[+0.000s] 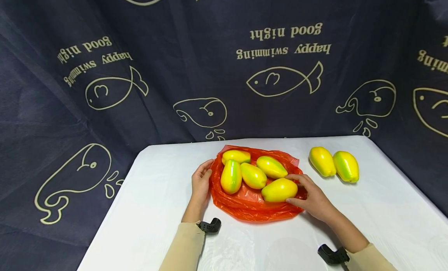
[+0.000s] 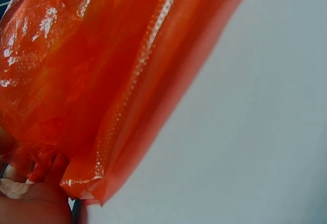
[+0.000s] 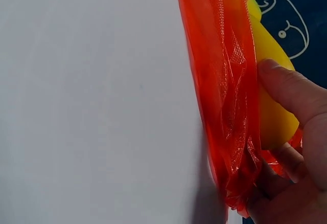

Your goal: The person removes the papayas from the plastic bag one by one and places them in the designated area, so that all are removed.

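A red plastic bag (image 1: 245,213) lies spread with its mouth up, holding several shiny yellow-green papayas (image 1: 253,175). At the bag's left edge, my left hand (image 1: 201,181) grips the gathered plastic; the left wrist view shows the crumpled film (image 2: 46,152) between its fingers. On the right, my right hand (image 1: 312,197) holds the nearest papaya (image 1: 278,191), thumb on its near side and fingers on the far side. This papaya (image 3: 271,101) lies inside the bag's rim (image 3: 225,81) in the right wrist view. The bag's folds hide its lower part there.
Two more papayas, one on the left (image 1: 322,161) and one on the right (image 1: 346,166), lie side by side on the white table (image 1: 378,216), right of the bag. A dark printed cloth (image 1: 196,69) hangs behind the table and at its sides.
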The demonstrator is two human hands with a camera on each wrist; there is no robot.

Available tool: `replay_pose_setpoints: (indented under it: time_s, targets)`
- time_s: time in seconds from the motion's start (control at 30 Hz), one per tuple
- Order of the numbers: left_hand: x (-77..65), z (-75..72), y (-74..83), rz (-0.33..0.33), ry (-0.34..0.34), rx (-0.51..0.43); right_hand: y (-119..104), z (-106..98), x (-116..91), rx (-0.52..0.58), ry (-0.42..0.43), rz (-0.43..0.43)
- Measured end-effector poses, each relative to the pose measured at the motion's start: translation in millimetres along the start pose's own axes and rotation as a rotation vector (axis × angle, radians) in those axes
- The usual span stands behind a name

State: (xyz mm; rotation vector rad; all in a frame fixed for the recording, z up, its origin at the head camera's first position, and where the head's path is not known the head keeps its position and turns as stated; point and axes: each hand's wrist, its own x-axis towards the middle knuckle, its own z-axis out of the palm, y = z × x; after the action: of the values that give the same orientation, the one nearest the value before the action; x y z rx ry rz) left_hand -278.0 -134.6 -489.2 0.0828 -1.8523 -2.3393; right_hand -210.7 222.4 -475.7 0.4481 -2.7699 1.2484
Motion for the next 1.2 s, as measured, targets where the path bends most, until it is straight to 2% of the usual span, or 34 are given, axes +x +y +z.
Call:
replay_pose_setpoints:
  time_s: [0.47,0.83,1.2]
  targets:
    - [0.5,-0.7,-0.8,-0.012,-0.001,-0.006,-1,0,-2,0.041,-0.008,0.006]
    - [1.0,0.3,-0.6,0.005,0.000,0.001,-7,-3,-5,0.064,0.083,-0.057]
    - [1.0,0.1,-1.8,0.003,0.007,-0.011,-14,-12,-7,0.088,0.173,-0.056]
